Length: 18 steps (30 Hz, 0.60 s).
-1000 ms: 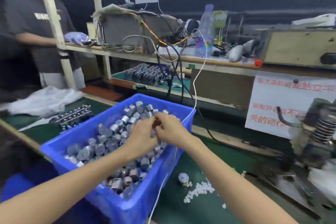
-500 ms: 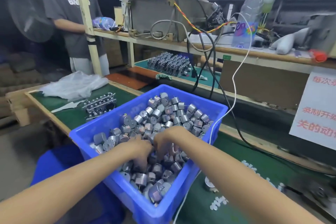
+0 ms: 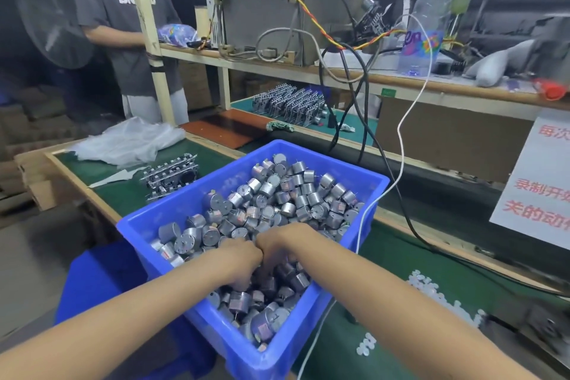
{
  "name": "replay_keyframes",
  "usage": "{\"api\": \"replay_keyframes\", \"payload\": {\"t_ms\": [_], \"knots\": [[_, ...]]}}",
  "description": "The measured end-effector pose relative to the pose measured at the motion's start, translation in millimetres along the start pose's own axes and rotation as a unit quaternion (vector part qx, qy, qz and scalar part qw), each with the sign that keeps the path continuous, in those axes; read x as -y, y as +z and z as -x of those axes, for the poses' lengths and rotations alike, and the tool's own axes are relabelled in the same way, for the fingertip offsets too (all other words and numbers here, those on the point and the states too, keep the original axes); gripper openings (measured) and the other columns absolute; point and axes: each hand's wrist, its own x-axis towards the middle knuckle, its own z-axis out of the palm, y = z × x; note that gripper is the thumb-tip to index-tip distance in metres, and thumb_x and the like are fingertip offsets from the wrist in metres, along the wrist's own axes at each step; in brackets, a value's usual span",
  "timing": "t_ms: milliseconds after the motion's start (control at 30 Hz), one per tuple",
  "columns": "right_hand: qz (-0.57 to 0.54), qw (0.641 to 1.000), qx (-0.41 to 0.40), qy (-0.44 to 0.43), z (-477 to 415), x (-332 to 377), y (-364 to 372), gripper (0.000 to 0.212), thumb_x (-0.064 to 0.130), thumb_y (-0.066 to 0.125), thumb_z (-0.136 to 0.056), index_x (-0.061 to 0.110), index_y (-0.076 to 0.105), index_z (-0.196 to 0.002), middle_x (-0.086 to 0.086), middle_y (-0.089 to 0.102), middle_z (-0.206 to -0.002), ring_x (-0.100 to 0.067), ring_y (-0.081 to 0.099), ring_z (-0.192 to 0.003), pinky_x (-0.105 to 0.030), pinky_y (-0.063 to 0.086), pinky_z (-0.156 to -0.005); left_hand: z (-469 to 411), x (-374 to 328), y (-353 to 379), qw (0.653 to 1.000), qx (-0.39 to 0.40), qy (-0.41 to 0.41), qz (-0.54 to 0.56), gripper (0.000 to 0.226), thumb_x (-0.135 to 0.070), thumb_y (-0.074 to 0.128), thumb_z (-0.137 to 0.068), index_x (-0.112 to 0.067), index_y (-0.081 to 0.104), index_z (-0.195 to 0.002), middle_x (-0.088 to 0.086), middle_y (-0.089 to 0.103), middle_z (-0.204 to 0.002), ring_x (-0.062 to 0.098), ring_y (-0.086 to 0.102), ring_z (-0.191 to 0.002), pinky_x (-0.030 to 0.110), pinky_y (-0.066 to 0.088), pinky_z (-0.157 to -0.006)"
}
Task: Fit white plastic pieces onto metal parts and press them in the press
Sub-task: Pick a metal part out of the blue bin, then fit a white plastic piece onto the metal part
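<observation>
A blue plastic bin [image 3: 311,151] stands on the green bench, heaped with several small silver metal cylinders [image 3: 271,194]. Both my hands are down in the near half of the heap, knuckles touching. My left hand [image 3: 239,259] has its fingers dug among the cylinders; my right hand [image 3: 277,244] is curled downward beside it. The fingertips are buried, so what each one holds is hidden. Small white plastic pieces [image 3: 431,290] lie scattered on the green mat to the right of the bin.
A white cable [image 3: 401,145] hangs over the bin's right rim. A rack of metal parts [image 3: 171,174] and a plastic bag [image 3: 129,142] lie at the left. Another person [image 3: 123,25] stands behind the shelf post. A second blue bin [image 3: 101,281] sits lower left.
My view swung left, away from the press. Both hands dropped from above the heap down into the cylinders and moved toward the bin's near end.
</observation>
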Motion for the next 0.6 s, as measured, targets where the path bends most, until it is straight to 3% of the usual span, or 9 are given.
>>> {"api": "replay_keyframes", "payload": {"t_ms": [100, 200, 300, 400, 500, 600], "knots": [[-0.016, 0.999, -0.041, -0.022, -2.6, 0.4, 0.5, 0.026, 0.033, 0.075, -0.077, 0.013, 0.061, -0.085, 0.004, 0.057, -0.064, -0.018, 0.058, -0.063, -0.025, 0.043, -0.048, 1.8, 1.1, 0.4, 0.999, -0.006, -0.014, 0.04, 0.033, -0.031, 0.062, -0.084, -0.013, 0.059, -0.111, 0.005, 0.059, -0.114, 0.024, 0.055, -0.105, 0.029, 0.041, -0.071], [-0.015, 0.999, -0.028, -0.035, -4.7, 3.2, 3.8, 0.019, 0.024, 0.073, -0.078, 0.017, 0.056, -0.075, 0.004, 0.057, -0.064, -0.013, 0.055, -0.055, -0.023, 0.043, -0.047, 3.0, 0.4, -0.5, 0.998, -0.011, -0.027, 0.058, 0.038, -0.038, 0.06, -0.084, -0.013, 0.06, -0.113, 0.004, 0.059, -0.116, 0.024, 0.056, -0.106, 0.029, 0.041, -0.072], [-0.024, 0.999, 0.038, -0.019, -6.0, 4.0, 7.1, 0.017, 0.018, 0.072, -0.08, 0.008, 0.064, -0.092, -0.006, 0.067, -0.076, -0.02, 0.061, -0.062, -0.028, 0.053, -0.054, 3.4, -1.0, -0.9, 0.998, 0.0, -0.022, 0.062, 0.041, -0.04, 0.059, -0.085, -0.015, 0.059, -0.117, 0.004, 0.058, -0.117, 0.023, 0.054, -0.108, 0.03, 0.043, -0.078], [-0.018, 0.999, 0.043, -0.007, -6.4, 2.3, 5.6, 0.011, 0.015, 0.072, -0.081, 0.011, 0.062, -0.086, 0.0, 0.068, -0.064, -0.019, 0.063, -0.064, -0.03, 0.054, -0.062, 4.0, -0.9, -1.1, 0.998, 0.014, -0.02, 0.059, 0.034, -0.039, 0.057, -0.086, -0.016, 0.062, -0.111, 0.004, 0.059, -0.115, 0.023, 0.054, -0.107, 0.031, 0.043, -0.08], [-0.021, 0.999, 0.036, -0.006, -4.4, 2.4, 3.9, 0.025, 0.017, 0.075, -0.079, 0.011, 0.063, -0.1, -0.004, 0.068, -0.086, -0.02, 0.063, -0.074, -0.026, 0.051, -0.057, 4.1, -0.2, -2.8, 0.998, 0.012, -0.016, 0.064, 0.031, -0.037, 0.057, -0.086, -0.016, 0.062, -0.109, 0.003, 0.059, -0.112, 0.023, 0.054, -0.104, 0.03, 0.041, -0.074], [-0.017, 0.999, 0.041, 0.008, -2.0, 0.4, 3.1, 0.031, 0.022, 0.075, -0.079, 0.011, 0.063, -0.105, -0.006, 0.068, -0.099, -0.022, 0.065, -0.084, -0.03, 0.053, -0.067, 3.2, -0.8, -4.1, 0.998, 0.002, -0.006, 0.058, 0.03, -0.035, 0.056, -0.087, -0.016, 0.062, -0.108, 0.005, 0.058, -0.112, 0.023, 0.053, -0.103, 0.03, 0.04, -0.072]]}}
